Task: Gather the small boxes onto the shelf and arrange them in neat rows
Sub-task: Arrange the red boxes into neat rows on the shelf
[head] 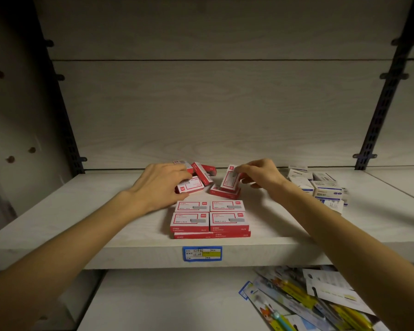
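A small red-and-white cardboard box [230, 179] is being pinched at its far top corner by the fingers of the right hand [261, 174], and it is being held tilted, with its lower edge resting on another flat red box [224, 191] lying just beneath the grip. A second red-and-white box [190, 185] is being grasped by the left hand [160, 182], whose fingers are curled over its far side, while a loose heap of similar red boxes [202, 172] is lying just beyond that grip, some of them tipped on edge. Nearer than both grips, a tidy block of four red-and-white boxes [209, 216] is being kept in two rows on the pale wooden shelf [86, 211], apparently stacked on a lower layer near the front edge. A pile of white-and-blue boxes [320, 187] is lying to the right of the right grip. Because the tilted box is being held by one corner only, it could be twisted out of the pinch and dropped onto the finished rows, knocking them askew. The loose heap could be toppled by the left wrist as its box is being drawn back. Boxes pushed too close to the shelf's front edge could be lost onto the lower shelf of packaged stationery [308, 302].
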The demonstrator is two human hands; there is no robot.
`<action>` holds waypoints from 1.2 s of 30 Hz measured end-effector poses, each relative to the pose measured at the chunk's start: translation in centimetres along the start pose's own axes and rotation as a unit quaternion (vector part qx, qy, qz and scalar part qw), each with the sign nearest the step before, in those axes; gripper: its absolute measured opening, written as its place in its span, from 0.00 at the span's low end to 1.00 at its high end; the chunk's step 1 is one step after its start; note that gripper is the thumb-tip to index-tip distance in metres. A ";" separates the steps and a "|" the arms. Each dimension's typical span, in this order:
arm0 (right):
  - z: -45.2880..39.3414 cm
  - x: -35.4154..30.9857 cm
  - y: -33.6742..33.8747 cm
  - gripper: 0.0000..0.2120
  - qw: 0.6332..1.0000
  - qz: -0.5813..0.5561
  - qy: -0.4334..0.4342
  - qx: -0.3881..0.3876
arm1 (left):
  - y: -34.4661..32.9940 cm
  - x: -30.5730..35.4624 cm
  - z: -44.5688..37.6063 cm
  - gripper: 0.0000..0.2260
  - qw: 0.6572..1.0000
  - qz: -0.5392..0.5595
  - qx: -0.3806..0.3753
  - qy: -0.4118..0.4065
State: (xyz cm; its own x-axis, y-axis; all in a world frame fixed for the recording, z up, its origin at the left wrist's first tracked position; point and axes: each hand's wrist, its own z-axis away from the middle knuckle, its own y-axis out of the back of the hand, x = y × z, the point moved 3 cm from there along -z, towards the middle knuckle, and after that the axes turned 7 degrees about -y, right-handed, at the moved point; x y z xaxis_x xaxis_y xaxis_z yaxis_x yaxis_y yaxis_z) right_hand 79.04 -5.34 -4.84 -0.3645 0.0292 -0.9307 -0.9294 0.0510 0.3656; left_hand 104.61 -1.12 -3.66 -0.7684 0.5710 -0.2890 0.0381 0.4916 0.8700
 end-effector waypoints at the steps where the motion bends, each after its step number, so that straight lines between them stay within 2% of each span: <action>1: 0.1 0.2 0.2 0.11 1.000 0.030 -0.008 0.003 | 0.1 0.0 0.0 0.22 1.000 0.007 -0.004 0.005; 4: 0.3 0.9 0.9 0.18 0.984 0.179 -0.015 0.016 | 0.3 -0.1 0.0 0.22 0.999 0.038 -0.016 0.027; 6: 0.5 1.1 1.2 0.19 0.974 0.226 -0.005 0.015 | 0.4 -0.4 0.1 0.23 0.995 0.082 -0.022 0.048; 9: 1.1 0.8 1.4 0.15 0.975 0.215 0.046 -0.029 | 0.4 -0.6 0.3 0.25 0.987 0.137 -0.043 0.070; 11: 1.7 0.6 1.0 0.23 0.976 0.185 0.066 -0.098 | 0.4 -0.9 0.4 0.23 0.981 0.167 -0.056 0.085; 13: 1.9 0.4 0.4 0.28 0.961 0.216 0.095 -0.142 | 0.5 -1.1 0.4 0.21 0.974 0.193 -0.069 0.096; 15: 1.7 0.1 0.2 0.28 0.944 0.277 0.139 -0.117 | 0.7 -1.2 0.3 0.20 0.968 0.214 -0.079 0.107; 17: 1.5 -0.3 0.6 0.26 0.943 0.287 0.156 -0.066 | 1.0 -1.2 0.1 0.20 0.963 0.229 -0.076 0.122; 20: 1.0 0.1 1.4 0.21 0.969 0.207 0.134 -0.006 | 1.2 -0.7 -0.1 0.20 0.958 0.239 -0.075 0.139; 23: 0.6 0.3 1.7 0.17 0.974 0.180 0.130 0.035 | 1.1 -0.3 -0.5 0.20 0.953 0.253 -0.088 0.145; 26: 0.6 0.0 0.6 0.20 0.981 0.164 0.107 -0.009 | 0.6 -0.1 -0.9 0.20 0.947 0.261 -0.125 0.141; 29: 1.3 -0.5 -1.2 0.23 0.966 0.222 0.116 -0.071 | 0.2 0.0 -1.3 0.21 0.943 0.263 -0.152 0.134; 32: 1.8 -0.8 -2.2 0.23 0.948 0.275 0.143 -0.071 | 0.0 -0.4 -1.4 0.22 0.935 0.285 -0.164 0.134; 36: 1.9 -0.7 -1.8 0.25 0.956 0.261 0.113 -0.070 | -0.1 -0.4 -1.4 0.20 0.911 0.354 -0.168 0.126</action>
State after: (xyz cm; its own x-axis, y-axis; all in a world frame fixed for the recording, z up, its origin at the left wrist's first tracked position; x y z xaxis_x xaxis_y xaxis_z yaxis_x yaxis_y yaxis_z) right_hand 81.07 -3.52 -4.82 -0.7693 -0.2026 -0.6059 -0.6105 -0.0463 0.7906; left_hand 103.98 -2.34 -3.06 -0.7508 0.4775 0.4564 0.4165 -0.1941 0.8882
